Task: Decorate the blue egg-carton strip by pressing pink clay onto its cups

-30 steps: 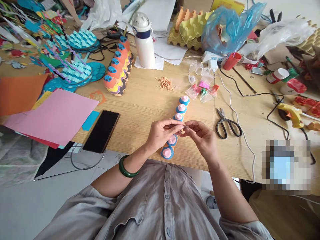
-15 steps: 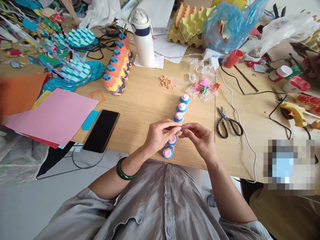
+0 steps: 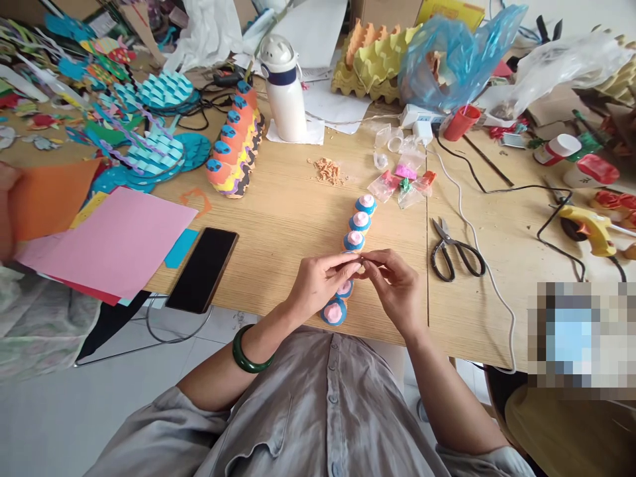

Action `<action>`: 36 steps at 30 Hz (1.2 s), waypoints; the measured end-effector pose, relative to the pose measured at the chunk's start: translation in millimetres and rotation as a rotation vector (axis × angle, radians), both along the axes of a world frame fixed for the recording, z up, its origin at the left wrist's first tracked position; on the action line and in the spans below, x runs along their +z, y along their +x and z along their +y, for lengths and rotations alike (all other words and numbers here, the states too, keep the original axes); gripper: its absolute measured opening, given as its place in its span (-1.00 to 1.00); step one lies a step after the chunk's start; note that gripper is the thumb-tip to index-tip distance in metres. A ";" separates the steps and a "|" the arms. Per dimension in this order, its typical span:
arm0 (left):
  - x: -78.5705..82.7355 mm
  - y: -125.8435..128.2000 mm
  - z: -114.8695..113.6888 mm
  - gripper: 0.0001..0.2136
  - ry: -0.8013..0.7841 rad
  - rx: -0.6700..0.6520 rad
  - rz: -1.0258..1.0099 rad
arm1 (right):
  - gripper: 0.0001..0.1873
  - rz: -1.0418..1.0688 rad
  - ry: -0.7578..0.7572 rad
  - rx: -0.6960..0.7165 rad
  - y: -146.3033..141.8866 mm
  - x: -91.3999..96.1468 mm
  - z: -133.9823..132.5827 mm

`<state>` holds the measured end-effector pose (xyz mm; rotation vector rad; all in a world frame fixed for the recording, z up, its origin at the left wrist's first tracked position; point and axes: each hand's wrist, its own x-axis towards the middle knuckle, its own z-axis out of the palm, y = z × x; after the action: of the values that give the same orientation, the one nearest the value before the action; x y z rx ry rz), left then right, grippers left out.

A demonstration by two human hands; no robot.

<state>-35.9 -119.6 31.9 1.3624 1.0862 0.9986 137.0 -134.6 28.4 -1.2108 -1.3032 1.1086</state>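
Observation:
My left hand [image 3: 320, 283] and my right hand [image 3: 395, 285] meet fingertip to fingertip just above the wooden table [image 3: 288, 218], near its front edge. Both pinch something small and thin between thumb and fingers; I cannot make out what it is. Under the hands runs a row of blue and pink craft bumps [image 3: 358, 222], a caterpillar-like piece partly hidden by my fingers. A green bangle [image 3: 248, 351] sits on my left wrist.
Black scissors [image 3: 454, 252] lie to the right, a black phone [image 3: 203, 268] and pink paper [image 3: 112, 242] to the left. An orange caterpillar craft [image 3: 233, 149], white bottle [image 3: 285, 86], small bags [image 3: 405, 179], yellow glue gun [image 3: 586, 228] and cables crowd the back.
My hands have stayed pinched together over the craft row, shifting only slightly toward the table's front edge as the view moved a little.

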 end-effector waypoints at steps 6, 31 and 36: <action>-1.1 -2.4 -2.3 -0.57 -0.036 0.004 -0.029 | -0.79 0.080 -0.031 -0.163 -6.9 4.2 2.3; 7.4 0.9 2.5 -0.61 -0.069 0.138 -0.151 | -0.50 -0.121 0.184 -0.111 -19.7 -4.5 -13.7; 12.5 -4.0 4.8 -0.49 -0.228 -0.018 -0.190 | -0.50 -0.320 0.373 0.081 -4.4 12.9 -2.4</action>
<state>-40.0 -114.8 44.4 1.0692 1.0094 0.9399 132.5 -137.0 41.3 -1.0867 -1.7281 0.6989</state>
